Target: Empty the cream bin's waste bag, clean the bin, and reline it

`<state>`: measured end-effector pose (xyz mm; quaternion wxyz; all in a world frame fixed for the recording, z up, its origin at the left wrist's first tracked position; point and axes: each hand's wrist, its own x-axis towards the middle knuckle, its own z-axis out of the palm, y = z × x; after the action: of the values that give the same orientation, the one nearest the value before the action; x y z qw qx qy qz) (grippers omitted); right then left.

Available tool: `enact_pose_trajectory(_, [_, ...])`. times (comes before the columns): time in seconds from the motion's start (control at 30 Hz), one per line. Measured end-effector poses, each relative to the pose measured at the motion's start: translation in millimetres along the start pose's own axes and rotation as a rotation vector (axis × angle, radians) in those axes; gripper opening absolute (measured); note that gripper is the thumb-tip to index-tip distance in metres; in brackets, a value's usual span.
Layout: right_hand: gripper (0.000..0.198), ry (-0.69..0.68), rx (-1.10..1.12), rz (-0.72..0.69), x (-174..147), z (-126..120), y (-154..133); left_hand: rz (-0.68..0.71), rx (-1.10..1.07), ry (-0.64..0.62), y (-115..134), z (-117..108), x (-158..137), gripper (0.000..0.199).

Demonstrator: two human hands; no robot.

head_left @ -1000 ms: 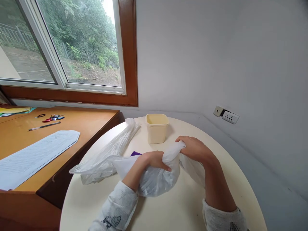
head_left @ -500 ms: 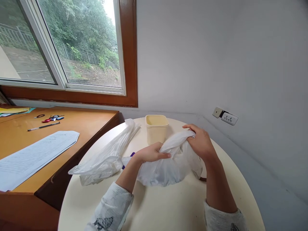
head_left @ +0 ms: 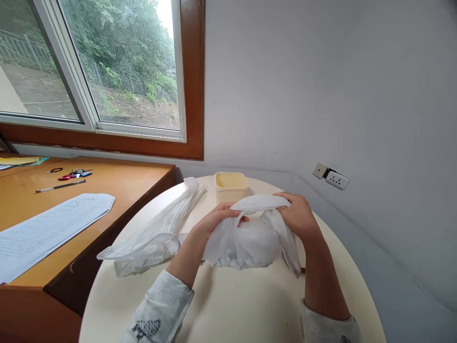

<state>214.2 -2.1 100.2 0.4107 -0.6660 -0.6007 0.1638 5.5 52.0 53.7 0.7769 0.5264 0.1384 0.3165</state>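
Between my hands, over the round table, is a white plastic bag [head_left: 252,243] with its upper part gathered into a band. My left hand [head_left: 219,220] grips the left end of that band, some fingers tucked behind the plastic. At the band's right end, my right hand [head_left: 296,212] pinches the bag between thumb and fingers. A loose flap of it hangs below that hand. Behind the bag stands a pale yellow plastic container [head_left: 231,193], its lower part hidden. Left of my left hand lies another clear-white plastic bag [head_left: 160,238], long and crumpled.
The cream round table [head_left: 235,305] meets a brown wooden desk [head_left: 135,183] on the left. Papers [head_left: 60,228], a pen [head_left: 60,186] and keys [head_left: 74,175] lie on the desk. A wall socket [head_left: 337,180] is at the right.
My left hand has moved up and slightly left along the white plastic bag. The twisted top now stretches nearly level between both hands, with a gap under it. The right hand stays on its end.
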Motion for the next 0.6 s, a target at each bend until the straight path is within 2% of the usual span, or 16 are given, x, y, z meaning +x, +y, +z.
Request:
enact_pose_trajectory(0.13, [0.033,0.017,0.191,0.025,-1.7,-3.4,0.4,-0.072,0.039,-0.005,0.8,1.5,-3.0,0.018])
enact_pose_trajectory(0.27, [0.030,-0.007,0.236,0.059,-2.7,-6.4,1.3,-0.133,0.299,-0.046,6.5,3.9,-6.5,0.031])
enact_pose_trajectory(0.47, [0.029,-0.004,0.127,0.033,-0.9,-6.5,4.3,-0.257,0.596,-0.033,10.4,4.1,-8.0,0.043])
enact_pose_trajectory(0.6, [0.030,0.082,-0.034,-0.004,0.9,-6.5,7.7,-0.284,0.700,-0.003,10.6,4.9,-8.2,0.044])
